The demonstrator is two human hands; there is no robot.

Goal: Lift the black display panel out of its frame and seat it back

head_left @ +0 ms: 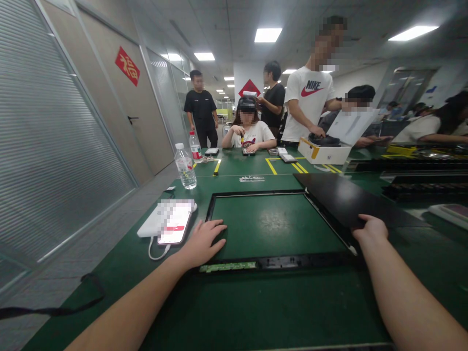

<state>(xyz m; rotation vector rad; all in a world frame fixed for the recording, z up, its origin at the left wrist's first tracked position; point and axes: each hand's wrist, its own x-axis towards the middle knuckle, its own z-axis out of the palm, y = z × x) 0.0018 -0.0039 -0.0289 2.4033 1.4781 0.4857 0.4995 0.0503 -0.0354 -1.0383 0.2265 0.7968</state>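
A thin rectangular black frame (300, 262) lies on the green table, with a green circuit board strip (228, 266) along its near side. My left hand (206, 242) rests over the frame's left side, fingers apart and holding nothing. A flat black panel (338, 192) overlaps the frame's right side. At the panel's near edge is my right hand (371, 233), its thumb on top and fingers closed around the edge; the fingertips underneath are hidden.
Left of the frame lie a phone (177, 226) with a white cable and a white box-like item (149, 219). Two bottles, one clear (185, 168) and one red-capped (196, 148), stand behind them. Small white strips (251, 179) lie beyond the frame. Across the table, people sit and stand near an open box (325, 152).
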